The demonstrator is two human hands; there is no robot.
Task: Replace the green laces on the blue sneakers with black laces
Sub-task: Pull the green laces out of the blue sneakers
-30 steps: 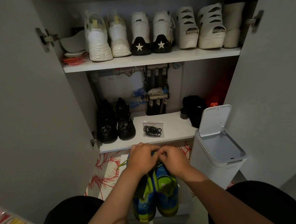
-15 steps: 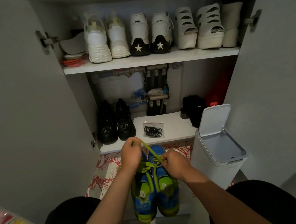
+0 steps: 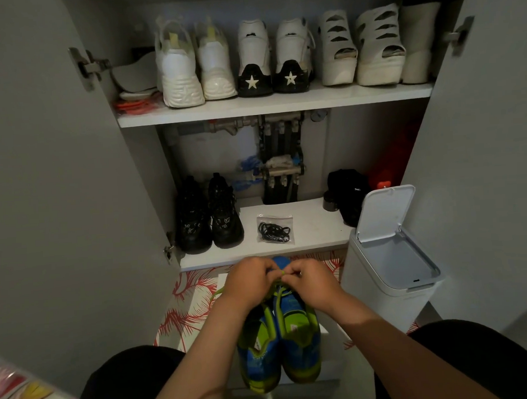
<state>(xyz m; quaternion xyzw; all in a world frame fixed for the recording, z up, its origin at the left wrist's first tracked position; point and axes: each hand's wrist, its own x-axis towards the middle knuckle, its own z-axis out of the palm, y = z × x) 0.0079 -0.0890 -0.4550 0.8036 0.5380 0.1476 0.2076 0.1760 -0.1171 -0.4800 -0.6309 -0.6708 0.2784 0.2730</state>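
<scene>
Two blue and green sneakers (image 3: 282, 348) stand side by side on the floor between my knees, toes pointing away from me. My left hand (image 3: 250, 284) and my right hand (image 3: 310, 280) meet over their front part, and both pinch the green lace (image 3: 277, 285) where it crosses. A loose end of that lace trails out to the left of my left wrist. The black laces (image 3: 274, 230) lie coiled in a small clear bag on the lower cupboard shelf (image 3: 312, 227), just beyond my hands.
A white bin (image 3: 391, 272) with its lid up stands at the right, close to my right hand. Black shoes (image 3: 208, 214) sit on the lower shelf, several white shoes (image 3: 248, 56) on the upper one. Both grey cupboard doors stand open. A red-patterned mat (image 3: 191, 303) covers the floor.
My left hand, which had drawn the green lace up and to the left, has come back down. Both hands are together again over the front of the sneakers.
</scene>
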